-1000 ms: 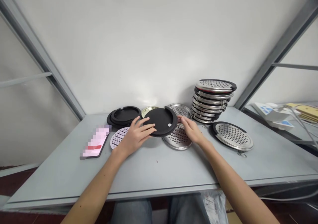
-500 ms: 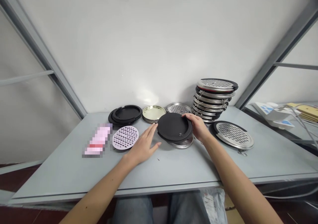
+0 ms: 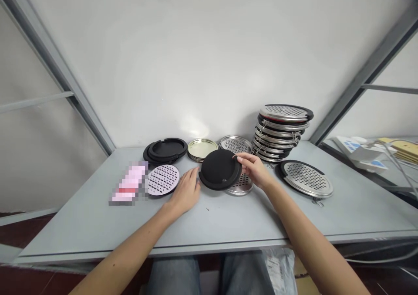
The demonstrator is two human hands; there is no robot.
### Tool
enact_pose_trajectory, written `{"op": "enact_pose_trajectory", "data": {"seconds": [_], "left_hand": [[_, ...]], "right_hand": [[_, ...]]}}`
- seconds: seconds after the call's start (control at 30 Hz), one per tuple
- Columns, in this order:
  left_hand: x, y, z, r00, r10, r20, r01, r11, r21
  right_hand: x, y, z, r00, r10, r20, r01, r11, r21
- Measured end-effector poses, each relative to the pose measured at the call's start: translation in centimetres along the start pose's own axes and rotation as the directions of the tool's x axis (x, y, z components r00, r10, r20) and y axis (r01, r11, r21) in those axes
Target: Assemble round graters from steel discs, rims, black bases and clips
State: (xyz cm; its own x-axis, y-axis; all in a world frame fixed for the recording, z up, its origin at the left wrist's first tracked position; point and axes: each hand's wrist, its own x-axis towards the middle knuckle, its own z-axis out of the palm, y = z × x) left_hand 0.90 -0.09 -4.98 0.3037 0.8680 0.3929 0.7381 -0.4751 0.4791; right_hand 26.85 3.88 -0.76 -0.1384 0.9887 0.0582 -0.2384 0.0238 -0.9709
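Note:
My right hand (image 3: pixel 256 169) grips the far right edge of a black round lid (image 3: pixel 218 168) with a raised partial rim, thumb on top. The lid is tilted above the table and partly covers a perforated silver disc (image 3: pixel 242 187). My left hand (image 3: pixel 187 192) is low over the table, fingers stretched out close together, between the black lid and a pale lilac perforated disc (image 3: pixel 162 180). Its fingers are beside the lilac disc's right edge; I cannot tell whether they touch it.
Black rimmed lids (image 3: pixel 168 149) lie stacked at the back left, beside gold-coloured round lids (image 3: pixel 202 147) and silver perforated discs (image 3: pixel 235 144). A tall stack of silver-and-black discs (image 3: pixel 281 131) stands back right. Nearer lies a perforated disc with a black rim (image 3: pixel 307 178). A blurred-out pink item (image 3: pixel 130 184) lies left.
My right hand has brought the black lid left and tilted it, uncovering more of the silver disc below. My left hand has lowered slightly, its fingers drawn closer together.

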Motion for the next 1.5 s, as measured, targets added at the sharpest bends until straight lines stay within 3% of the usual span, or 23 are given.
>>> {"op": "enact_pose_trajectory", "data": {"seconds": [0.13,0.23,0.4,0.5,0.6,0.83,1.03,1.2,1.33,1.5], "left_hand": [[0.5,-0.1,-0.3,0.992,-0.038,-0.121,0.019,0.988,-0.156],[0.5,0.8,-0.8,0.986,-0.023,-0.163,-0.006,0.984,-0.176],[-0.2,2.3,-1.0,0.995,0.089,-0.053,-0.093,0.991,-0.095],[-0.4,2.3,-0.9,0.997,0.072,0.027,-0.07,0.994,-0.08],[-0.4,2.1,-0.8,0.997,0.041,0.07,-0.035,0.996,-0.082],[-0.2,2.1,-0.8,0.994,0.04,0.098,-0.035,0.998,-0.049],[-0.3,2.0,-1.1,0.986,0.08,0.147,-0.076,0.997,-0.031],[-0.2,2.1,-1.1,0.98,0.103,0.171,-0.109,0.994,0.024],[-0.1,1.9,-1.2,0.975,0.124,0.184,-0.139,0.988,0.066],[0.0,1.6,-1.9,0.961,0.176,0.214,-0.189,0.981,0.041]], "right_hand": [[0.0,0.1,-0.1,0.999,-0.035,-0.008,0.035,0.999,-0.009],[0.1,0.3,-0.1,0.996,-0.084,0.015,0.085,0.996,-0.033],[-0.2,0.7,0.3,0.98,-0.182,0.078,0.193,0.965,-0.179],[-0.7,1.0,0.7,0.944,-0.31,0.112,0.329,0.869,-0.369],[-1.2,1.2,1.2,0.885,-0.412,0.218,0.462,0.72,-0.518],[-2.0,1.5,1.8,0.781,-0.445,0.439,0.624,0.528,-0.575],[-2.5,1.1,1.8,0.833,-0.316,0.455,0.55,0.562,-0.618],[-2.7,1.0,2.3,0.866,-0.212,0.453,0.491,0.531,-0.69],[-2.3,1.3,2.3,0.882,-0.223,0.414,0.469,0.487,-0.737],[-1.0,1.1,0.8,0.912,-0.351,0.212,0.342,0.365,-0.866]]}}
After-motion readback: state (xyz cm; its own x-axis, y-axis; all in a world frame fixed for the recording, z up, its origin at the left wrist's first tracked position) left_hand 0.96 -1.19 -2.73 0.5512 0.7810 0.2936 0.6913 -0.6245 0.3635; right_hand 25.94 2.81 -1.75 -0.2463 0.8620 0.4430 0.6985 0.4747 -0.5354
